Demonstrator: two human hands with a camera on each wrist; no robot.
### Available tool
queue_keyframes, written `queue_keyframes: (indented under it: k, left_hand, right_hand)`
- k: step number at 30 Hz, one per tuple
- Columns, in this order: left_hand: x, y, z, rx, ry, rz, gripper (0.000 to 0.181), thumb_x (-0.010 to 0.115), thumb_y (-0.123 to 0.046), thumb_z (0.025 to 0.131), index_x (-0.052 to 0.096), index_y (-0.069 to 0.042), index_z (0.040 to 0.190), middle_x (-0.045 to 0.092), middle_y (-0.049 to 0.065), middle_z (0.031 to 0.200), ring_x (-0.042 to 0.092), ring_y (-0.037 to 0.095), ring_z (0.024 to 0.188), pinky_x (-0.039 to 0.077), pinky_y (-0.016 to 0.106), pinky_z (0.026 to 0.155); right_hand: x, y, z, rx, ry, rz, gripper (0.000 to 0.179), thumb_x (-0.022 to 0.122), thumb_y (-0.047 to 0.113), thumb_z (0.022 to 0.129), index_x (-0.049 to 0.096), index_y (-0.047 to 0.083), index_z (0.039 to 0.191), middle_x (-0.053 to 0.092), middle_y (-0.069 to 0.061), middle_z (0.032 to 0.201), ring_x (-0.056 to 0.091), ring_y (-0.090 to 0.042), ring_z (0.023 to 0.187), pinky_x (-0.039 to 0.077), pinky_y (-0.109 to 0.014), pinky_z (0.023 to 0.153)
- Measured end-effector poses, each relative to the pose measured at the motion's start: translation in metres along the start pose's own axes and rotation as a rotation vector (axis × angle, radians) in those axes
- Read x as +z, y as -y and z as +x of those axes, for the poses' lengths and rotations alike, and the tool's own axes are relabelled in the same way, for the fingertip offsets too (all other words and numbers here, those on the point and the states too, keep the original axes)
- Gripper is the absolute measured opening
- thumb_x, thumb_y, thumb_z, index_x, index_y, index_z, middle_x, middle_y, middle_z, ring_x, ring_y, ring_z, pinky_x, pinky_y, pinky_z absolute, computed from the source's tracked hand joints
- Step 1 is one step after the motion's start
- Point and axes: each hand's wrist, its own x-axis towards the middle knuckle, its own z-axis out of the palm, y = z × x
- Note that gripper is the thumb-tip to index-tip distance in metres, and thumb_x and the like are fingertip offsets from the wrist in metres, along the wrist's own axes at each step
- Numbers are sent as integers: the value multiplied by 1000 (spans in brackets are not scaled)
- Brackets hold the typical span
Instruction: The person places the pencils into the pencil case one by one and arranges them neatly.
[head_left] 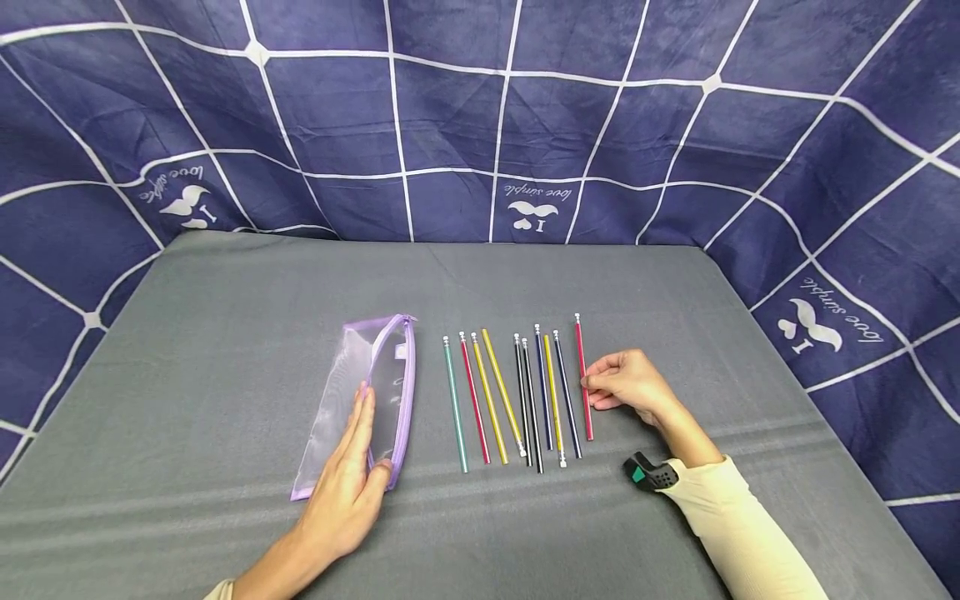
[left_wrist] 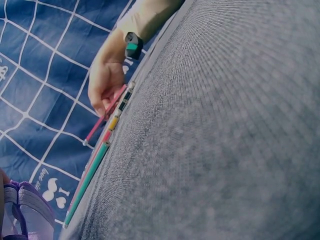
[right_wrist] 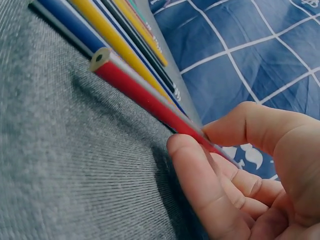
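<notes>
At the right end of a row of pencils, my right hand (head_left: 628,385) pinches a red pencil (head_left: 582,358) between thumb and fingers. In the right wrist view, the red pencil (right_wrist: 142,92) is lifted off the cloth, its flat unsharpened end towards the camera. My left hand (head_left: 347,479) lies with straight fingers on a purple-edged mesh zipper pouch (head_left: 330,417), the thumb by its lower zipper edge. The pouch's mouth gapes along the zipper. In the left wrist view only a part of the pouch (left_wrist: 35,207) shows, and the left hand is mostly out of frame.
Between the hands lie a green pencil (head_left: 454,400), another red pencil (head_left: 474,396), and several yellow, black and dark blue ones, roughly side by side. Grey cloth (head_left: 225,350) covers the table. A blue checked curtain (head_left: 450,117) hangs behind and at both sides.
</notes>
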Motion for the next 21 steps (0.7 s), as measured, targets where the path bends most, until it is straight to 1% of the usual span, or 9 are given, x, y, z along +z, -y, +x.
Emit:
queue_keyframes:
  k: [4,9,13,18,21]
  left_hand:
    - [0,0,0,3,1,2,89,55,9,76,19,0,156,21,24,160,14,15,149,10,20,118]
    - [0,0,1,4,9,-1,89,55,8,76,18,-1,157,20,24,160,14,17,149,10,21,118]
    - [0,0,1,3,12,0,89,55,8,76,18,-1,157,20,24,160,14,19,149,10,22,118]
    - [0,1,1,-1,9,11,90,55,8,76,18,-1,157,20,23,160,15,21,149,10,23,119]
    - [0,1,0,-2,9,13,90,55,9,75,17,-1,157,20,23,160,15,21,149,10,22,119]
  right_hand:
    - [0,2,-2,-14,3,22,14,65,-5,83,61,-12,94,67,-4,68,66,-11,56,58,-26,54]
    - [2,5,-5,-22,24,97,9,64,-6,83,63,-8,92,67,-4,67,66,-11,56,58,-26,55]
    - [7,8,-7,-53,56,158,10,63,-7,83,63,-8,93,68,-5,68,66,-11,57,59,-26,56]
    - [15,11,-7,-78,88,192,12,61,-8,83,61,-7,94,69,-6,70,67,-12,58,59,-26,57]
    - [20,12,-7,-71,91,200,12,61,-9,82,60,-7,94,69,-7,70,67,-12,57,59,-26,57]
